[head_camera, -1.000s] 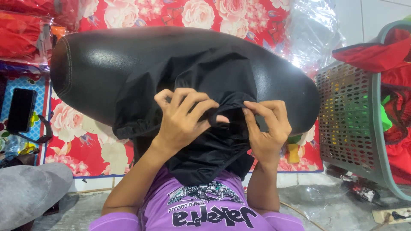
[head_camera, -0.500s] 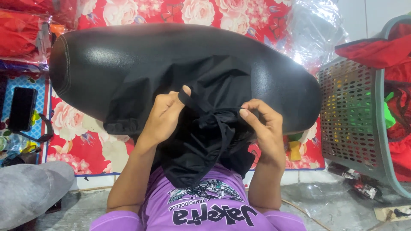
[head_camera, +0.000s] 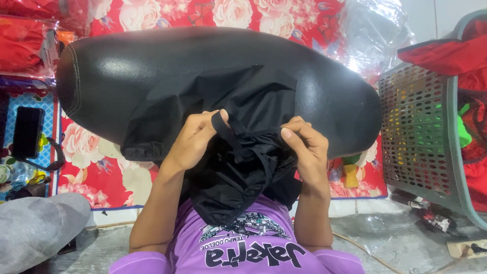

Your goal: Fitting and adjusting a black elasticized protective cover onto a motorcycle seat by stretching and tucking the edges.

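A black fabric garment lies draped over a long black padded seat and hangs down onto my purple shirt. My left hand pinches a narrow black strap of the garment between thumb and fingers. My right hand grips a gathered fold of the same cloth just to the right. Both hands sit close together at the seat's near edge. The lower part of the garment bunches between my forearms.
A grey perforated plastic basket with red and green cloth stands at the right. A red floral mat lies under the seat. A black phone rests at the left, a grey cushion at lower left, and clear plastic wrap behind.
My hands have drawn apart slightly and bunched the black cloth. The left hand, spread flat a second ago, now pinches a strap; the right has shifted to a gathered fold.
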